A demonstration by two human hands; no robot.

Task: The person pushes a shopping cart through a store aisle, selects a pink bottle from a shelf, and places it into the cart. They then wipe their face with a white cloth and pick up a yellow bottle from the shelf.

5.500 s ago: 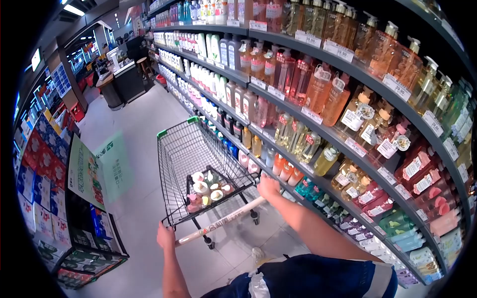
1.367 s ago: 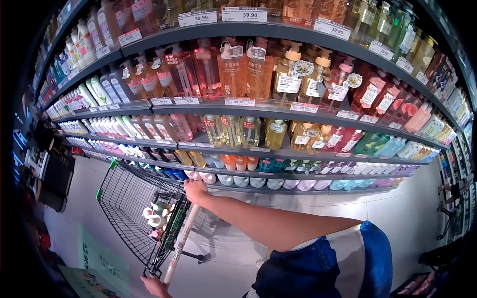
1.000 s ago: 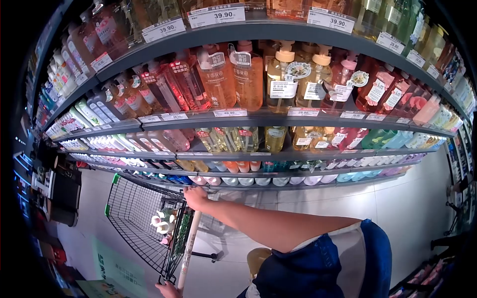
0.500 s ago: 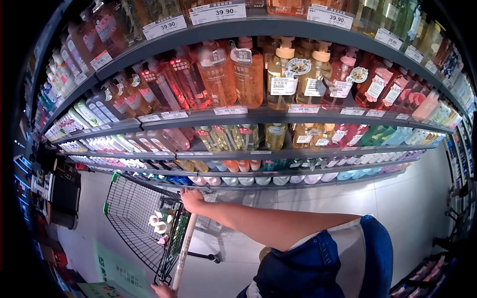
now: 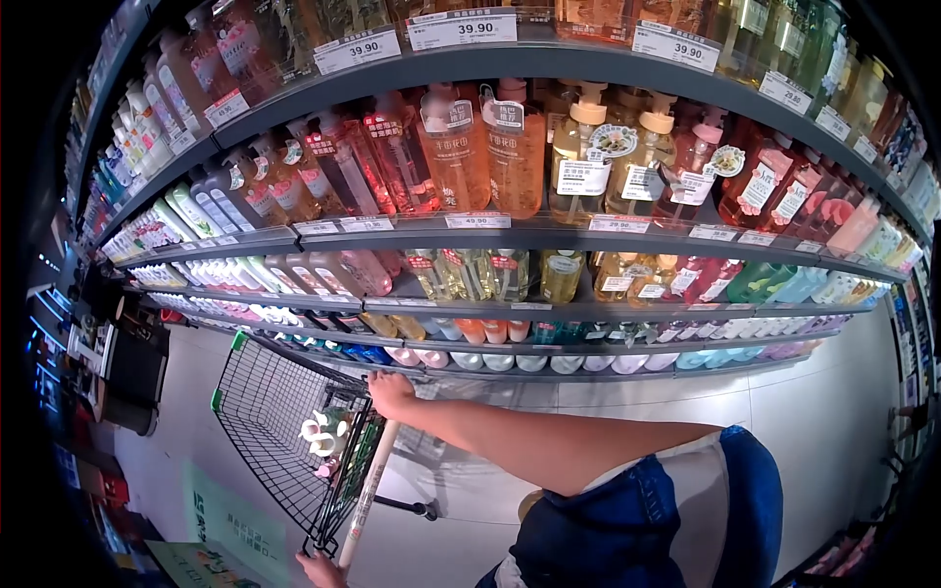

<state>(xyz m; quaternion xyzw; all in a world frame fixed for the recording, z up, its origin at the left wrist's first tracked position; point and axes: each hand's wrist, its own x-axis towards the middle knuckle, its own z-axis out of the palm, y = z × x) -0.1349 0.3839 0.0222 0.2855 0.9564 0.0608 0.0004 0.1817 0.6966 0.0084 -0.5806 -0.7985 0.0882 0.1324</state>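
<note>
A shopping cart (image 5: 257, 431) of black wire mesh with green corner pieces stands at the lower left. My right hand (image 5: 392, 394) is closed around the far end of its pale handle bar (image 5: 365, 495), with the arm stretched across the view. At the bottom edge, my left hand (image 5: 321, 568) grips the near end of the same bar; part of it is cut off. Inside the cart lie several white-topped items (image 5: 323, 433) and a small pink thing (image 5: 326, 468), whose kinds I cannot make out.
Shelves (image 5: 392, 76) filled with pump bottles (image 5: 510, 152) and price tags (image 5: 463, 29) curve across the view ahead. Pale floor tiles (image 5: 794, 412) run along the shelf foot. A green floor sign (image 5: 235, 524) lies at lower left, and a dark stand (image 5: 132, 377) is on the left.
The shelves sit slightly lower and further right in view. The cart and my right hand appear shifted slightly right; both hands keep their hold on the handle bar.
</note>
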